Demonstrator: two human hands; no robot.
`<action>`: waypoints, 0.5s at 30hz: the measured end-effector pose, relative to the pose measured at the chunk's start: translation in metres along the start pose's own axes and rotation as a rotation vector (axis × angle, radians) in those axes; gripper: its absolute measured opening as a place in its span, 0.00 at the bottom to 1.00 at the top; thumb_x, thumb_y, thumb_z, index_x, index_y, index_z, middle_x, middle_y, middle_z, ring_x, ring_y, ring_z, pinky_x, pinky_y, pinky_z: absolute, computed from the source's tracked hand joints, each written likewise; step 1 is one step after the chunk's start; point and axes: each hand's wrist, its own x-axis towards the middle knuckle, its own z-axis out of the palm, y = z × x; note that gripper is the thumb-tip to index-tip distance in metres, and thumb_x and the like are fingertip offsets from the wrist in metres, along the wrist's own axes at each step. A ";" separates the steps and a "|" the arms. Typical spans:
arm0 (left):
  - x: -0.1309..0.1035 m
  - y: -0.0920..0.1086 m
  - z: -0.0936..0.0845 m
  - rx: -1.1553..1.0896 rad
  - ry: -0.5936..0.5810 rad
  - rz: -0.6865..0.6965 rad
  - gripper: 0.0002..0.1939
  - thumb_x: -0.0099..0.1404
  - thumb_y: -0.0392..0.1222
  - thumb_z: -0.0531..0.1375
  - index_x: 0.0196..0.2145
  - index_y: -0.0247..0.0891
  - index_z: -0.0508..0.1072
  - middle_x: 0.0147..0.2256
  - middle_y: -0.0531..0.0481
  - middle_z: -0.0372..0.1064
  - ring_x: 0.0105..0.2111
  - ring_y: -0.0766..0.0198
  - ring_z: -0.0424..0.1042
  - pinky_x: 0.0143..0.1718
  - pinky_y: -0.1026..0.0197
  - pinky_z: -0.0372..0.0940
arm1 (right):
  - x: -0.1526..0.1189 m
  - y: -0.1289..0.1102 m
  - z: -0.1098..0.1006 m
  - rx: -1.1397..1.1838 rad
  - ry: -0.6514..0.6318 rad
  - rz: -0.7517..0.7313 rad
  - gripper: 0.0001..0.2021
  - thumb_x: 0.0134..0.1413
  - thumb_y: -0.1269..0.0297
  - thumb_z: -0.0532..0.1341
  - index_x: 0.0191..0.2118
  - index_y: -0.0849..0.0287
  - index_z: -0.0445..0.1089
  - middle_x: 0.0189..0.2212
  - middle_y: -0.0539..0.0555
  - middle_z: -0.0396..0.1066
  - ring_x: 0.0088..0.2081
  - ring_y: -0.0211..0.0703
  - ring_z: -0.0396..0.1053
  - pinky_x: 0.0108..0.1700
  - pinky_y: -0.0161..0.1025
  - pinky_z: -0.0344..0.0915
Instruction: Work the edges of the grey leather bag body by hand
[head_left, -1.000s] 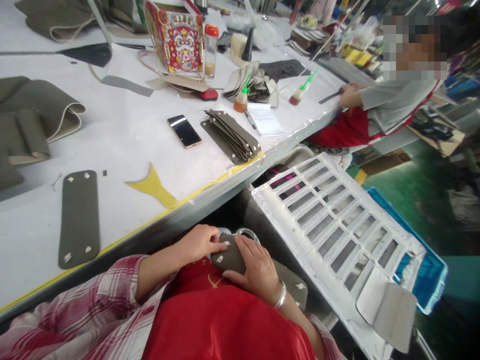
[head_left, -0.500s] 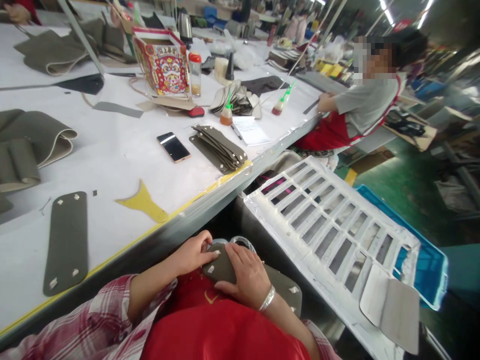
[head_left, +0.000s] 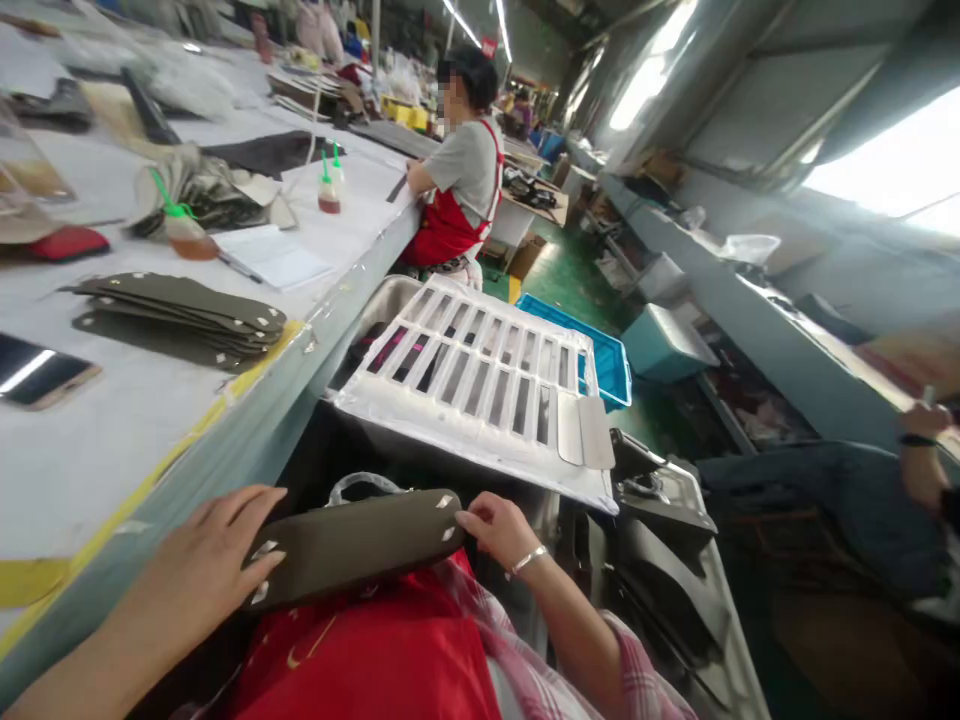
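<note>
A long dark olive piece [head_left: 360, 545] with rounded ends and small pale tabs near its corners lies across my lap, over the red apron [head_left: 375, 655]. At its left end rests my left hand [head_left: 214, 555], fingers spread over the edge and thumb on top. My right hand [head_left: 502, 532] pinches the piece's right end between thumb and fingers. On the table, a stack of similar olive pieces [head_left: 180, 315] lies near the yellow-taped edge, with a phone [head_left: 45, 372] to its left.
White slatted rack [head_left: 480, 375] ahead, with a blue crate [head_left: 607, 365] behind it. A grey bin with dark pieces [head_left: 667, 570] stands at right. Bottles with green tips [head_left: 187, 235] stand on the table. A person in a red apron [head_left: 465, 190] sits further along; another person's hand [head_left: 926, 420] shows at far right.
The view has swung right. My left hand has moved to the piece's left end and opened, my right hand to its right end. The piece now lies more level across my lap.
</note>
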 end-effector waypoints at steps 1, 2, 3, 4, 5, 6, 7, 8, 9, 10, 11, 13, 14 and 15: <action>0.006 0.016 0.004 0.012 0.009 0.110 0.23 0.56 0.46 0.53 0.50 0.40 0.64 0.52 0.43 0.62 0.51 0.49 0.62 0.51 0.47 0.59 | 0.001 0.001 0.002 0.024 -0.004 0.018 0.13 0.50 0.55 0.58 0.26 0.61 0.65 0.17 0.46 0.63 0.20 0.33 0.62 0.22 0.30 0.57; 0.013 0.034 0.009 0.011 0.014 0.218 0.24 0.57 0.45 0.53 0.51 0.39 0.63 0.53 0.43 0.61 0.52 0.51 0.61 0.53 0.49 0.58 | 0.002 0.001 0.004 0.036 -0.001 0.026 0.13 0.50 0.55 0.59 0.25 0.61 0.65 0.17 0.46 0.62 0.19 0.32 0.60 0.21 0.29 0.55; 0.019 0.054 0.017 -0.012 -0.003 0.306 0.25 0.58 0.44 0.53 0.53 0.38 0.61 0.54 0.43 0.60 0.53 0.53 0.60 0.55 0.51 0.57 | 0.002 0.000 0.005 0.041 0.000 0.024 0.13 0.49 0.55 0.59 0.25 0.61 0.65 0.17 0.46 0.62 0.19 0.31 0.59 0.21 0.29 0.54; 0.026 0.074 0.026 -0.037 -0.028 0.363 0.28 0.58 0.47 0.54 0.55 0.37 0.59 0.55 0.43 0.59 0.54 0.54 0.59 0.56 0.52 0.56 | 0.003 0.000 0.004 0.042 -0.004 0.018 0.13 0.49 0.55 0.59 0.24 0.61 0.65 0.17 0.46 0.62 0.19 0.31 0.59 0.21 0.29 0.53; 0.032 0.092 0.036 -0.056 -0.049 0.402 0.32 0.57 0.51 0.56 0.57 0.36 0.56 0.56 0.41 0.57 0.55 0.53 0.58 0.56 0.52 0.55 | 0.003 -0.001 0.003 0.040 -0.009 0.010 0.13 0.49 0.55 0.60 0.24 0.61 0.65 0.17 0.46 0.63 0.19 0.31 0.58 0.21 0.29 0.52; 0.039 0.108 0.046 -0.065 -0.061 0.428 0.37 0.55 0.55 0.57 0.58 0.34 0.55 0.56 0.40 0.57 0.55 0.52 0.58 0.56 0.50 0.55 | 0.004 -0.002 0.002 0.033 -0.016 0.006 0.13 0.48 0.55 0.60 0.24 0.61 0.65 0.18 0.46 0.63 0.20 0.31 0.58 0.21 0.29 0.52; 0.044 0.121 0.055 -0.064 -0.071 0.437 0.40 0.54 0.59 0.57 0.58 0.33 0.54 0.56 0.38 0.58 0.54 0.50 0.58 0.55 0.49 0.55 | 0.004 -0.003 0.000 0.024 -0.018 0.006 0.13 0.47 0.55 0.61 0.24 0.61 0.66 0.18 0.46 0.63 0.20 0.31 0.58 0.21 0.29 0.51; 0.048 0.130 0.062 -0.060 -0.076 0.438 0.43 0.52 0.63 0.57 0.58 0.32 0.55 0.55 0.36 0.59 0.53 0.49 0.59 0.54 0.48 0.56 | 0.004 -0.004 -0.002 0.013 -0.017 0.009 0.13 0.46 0.55 0.61 0.23 0.61 0.66 0.18 0.47 0.64 0.20 0.31 0.58 0.22 0.29 0.51; 0.052 0.136 0.067 -0.052 -0.076 0.433 0.44 0.52 0.66 0.56 0.57 0.31 0.56 0.54 0.35 0.60 0.52 0.48 0.61 0.53 0.48 0.56 | 0.004 -0.005 -0.003 0.004 -0.013 0.016 0.14 0.46 0.54 0.61 0.23 0.61 0.66 0.18 0.47 0.64 0.21 0.31 0.58 0.22 0.29 0.51; 0.054 0.139 0.070 -0.045 -0.076 0.428 0.44 0.52 0.67 0.55 0.56 0.30 0.57 0.53 0.34 0.61 0.51 0.47 0.62 0.52 0.48 0.57 | 0.004 -0.006 -0.004 -0.002 -0.013 0.023 0.14 0.45 0.54 0.61 0.23 0.61 0.66 0.18 0.47 0.63 0.21 0.31 0.58 0.22 0.30 0.50; 0.055 0.140 0.072 -0.038 -0.070 0.423 0.44 0.52 0.68 0.54 0.55 0.30 0.59 0.52 0.34 0.62 0.50 0.47 0.63 0.51 0.48 0.57 | 0.004 -0.007 -0.005 -0.003 -0.016 0.029 0.15 0.45 0.53 0.61 0.22 0.61 0.66 0.18 0.46 0.63 0.21 0.31 0.57 0.22 0.30 0.50; 0.055 0.140 0.073 -0.025 -0.056 0.422 0.42 0.53 0.67 0.53 0.54 0.30 0.60 0.50 0.34 0.63 0.49 0.48 0.64 0.49 0.49 0.58 | 0.004 -0.008 -0.006 0.001 -0.030 0.034 0.16 0.45 0.52 0.61 0.21 0.60 0.66 0.17 0.46 0.62 0.20 0.31 0.57 0.21 0.30 0.49; 0.055 0.139 0.073 -0.018 -0.047 0.423 0.40 0.54 0.66 0.54 0.53 0.30 0.61 0.50 0.35 0.63 0.48 0.48 0.64 0.49 0.49 0.58 | 0.004 -0.009 -0.006 0.001 -0.037 0.032 0.16 0.45 0.52 0.61 0.21 0.60 0.65 0.17 0.46 0.62 0.20 0.31 0.56 0.22 0.30 0.48; 0.054 0.139 0.073 -0.011 -0.039 0.424 0.39 0.55 0.64 0.54 0.53 0.30 0.61 0.49 0.35 0.64 0.48 0.48 0.64 0.48 0.49 0.57 | 0.003 -0.009 -0.005 -0.001 -0.041 0.027 0.16 0.45 0.52 0.61 0.20 0.60 0.65 0.17 0.46 0.62 0.20 0.31 0.56 0.22 0.31 0.48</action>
